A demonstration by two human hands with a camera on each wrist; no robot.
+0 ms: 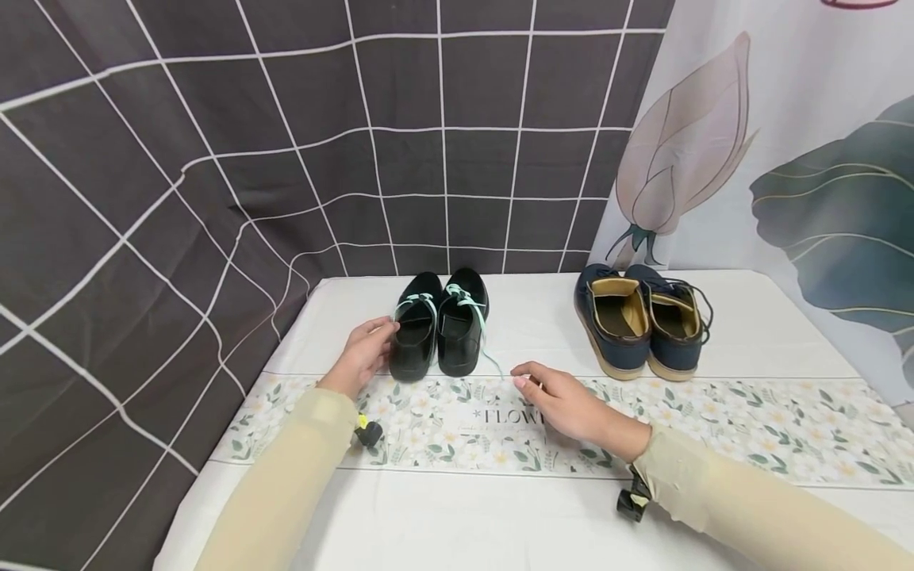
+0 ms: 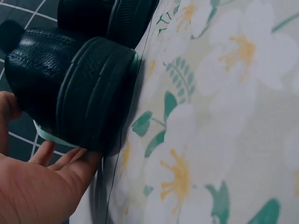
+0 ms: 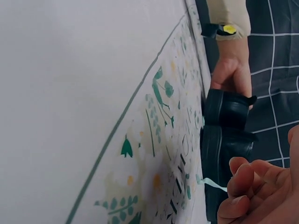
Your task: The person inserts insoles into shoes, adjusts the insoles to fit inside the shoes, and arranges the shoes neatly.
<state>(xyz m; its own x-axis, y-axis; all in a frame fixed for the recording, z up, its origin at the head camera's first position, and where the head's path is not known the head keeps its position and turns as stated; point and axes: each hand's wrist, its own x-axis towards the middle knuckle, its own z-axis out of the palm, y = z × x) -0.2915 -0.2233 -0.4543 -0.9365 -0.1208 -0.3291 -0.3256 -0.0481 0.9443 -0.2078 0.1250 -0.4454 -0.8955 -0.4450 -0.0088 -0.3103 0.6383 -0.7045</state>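
Observation:
A pair of black shoes with mint-green laces stands in the middle of the table, toes toward the back. My left hand (image 1: 366, 355) is at the outer side of the left black shoe (image 1: 412, 349), its fingertips against the upper near the opening. In the left wrist view the fingers (image 2: 44, 154) lie along that shoe's side by the heel. The right black shoe (image 1: 458, 349) has a loose lace (image 1: 488, 357) trailing down onto the table. My right hand (image 1: 564, 404) hovers by the lace's end, fingers loosely bent, with nothing seen gripped.
Navy shoes (image 1: 617, 349) with tan soles and dark laces stand to the right. Under everything is a white tablecloth (image 1: 428, 515) with a printed flower band (image 1: 428, 444). A dark gridded curtain (image 1: 407, 159) hangs behind and left; a flower-patterned white curtain (image 1: 700, 95) hangs at right.

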